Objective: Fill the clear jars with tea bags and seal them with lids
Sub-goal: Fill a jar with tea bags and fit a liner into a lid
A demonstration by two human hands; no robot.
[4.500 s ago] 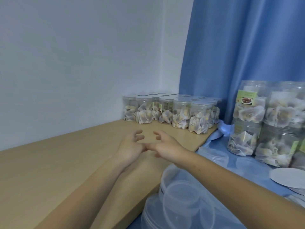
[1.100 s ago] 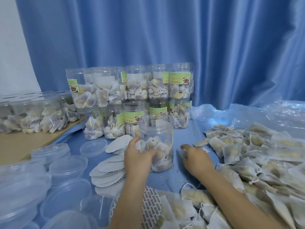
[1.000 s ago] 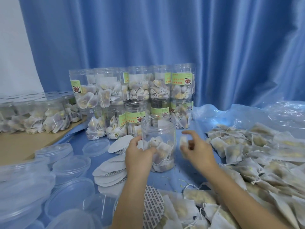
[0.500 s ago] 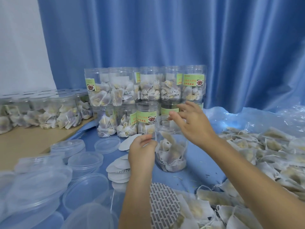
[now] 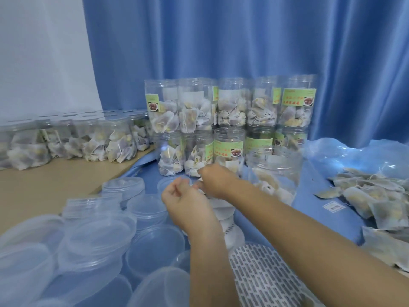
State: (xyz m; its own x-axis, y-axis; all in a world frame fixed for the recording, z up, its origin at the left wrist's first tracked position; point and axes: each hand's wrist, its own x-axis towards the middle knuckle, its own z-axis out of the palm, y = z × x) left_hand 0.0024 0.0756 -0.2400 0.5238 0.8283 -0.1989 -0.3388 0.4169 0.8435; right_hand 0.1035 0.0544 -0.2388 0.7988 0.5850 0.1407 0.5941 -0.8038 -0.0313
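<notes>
Both my hands sit over the white liner discs, left of the open jar; left hand loosely curled, holding nothing visible. Right hand fingertips pinched at the discs' edge; can't tell what's held. Clear lids crowd the left; tea bags right.

Soft, even, bluish light, faint shadows, motion blur on both hands, wide-angle bowing at the edges.

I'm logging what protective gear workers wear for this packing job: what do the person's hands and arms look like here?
Both arms are bare, with no sleeves in view along the forearms. The left hand and the right hand wear no gloves. No rings, watch, bracelet or wristband show on either hand or wrist. Nothing else is worn on the parts the head camera sees.
</notes>
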